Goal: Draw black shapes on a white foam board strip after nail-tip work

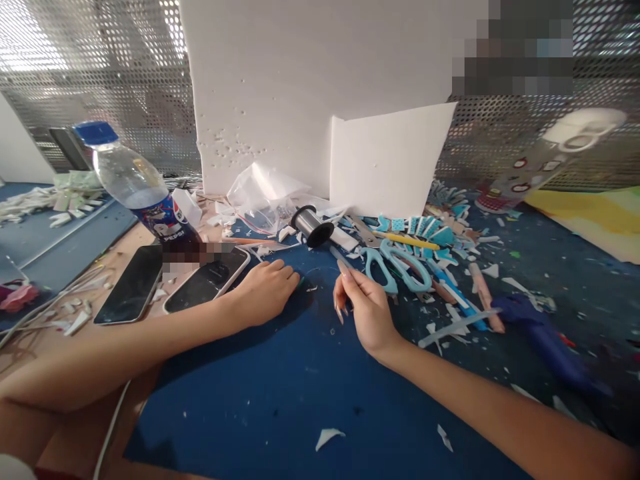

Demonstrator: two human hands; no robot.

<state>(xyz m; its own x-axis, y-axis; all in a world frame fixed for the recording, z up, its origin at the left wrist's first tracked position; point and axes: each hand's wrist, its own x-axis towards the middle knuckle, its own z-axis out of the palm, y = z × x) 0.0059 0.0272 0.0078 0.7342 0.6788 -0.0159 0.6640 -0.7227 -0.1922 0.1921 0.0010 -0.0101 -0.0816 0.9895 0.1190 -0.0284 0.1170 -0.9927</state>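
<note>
My left hand point(270, 288) rests on the blue mat point(280, 400), its fingers curled under and their tips hidden. A faint thin wire point(320, 269) arcs between my two hands. Thumb and fingers of my right hand point(369, 310) are pinched together at the wire's other end. Just beyond the hands, a black-rimmed spool of silvery wire point(313, 227) lies on its side. Light-blue-handled scissors point(407, 267) lie right of my right hand. Beside my left forearm is a phone in a pale case point(207, 280).
A Pepsi bottle point(150, 193) and a dark phone point(131, 283) are at left. White foam boards point(390, 160) stand behind a plastic bag point(265, 193). On the right are a blue glue gun point(550, 340), a glue stick point(457, 327), a lidded bottle point(545, 160) and several scraps.
</note>
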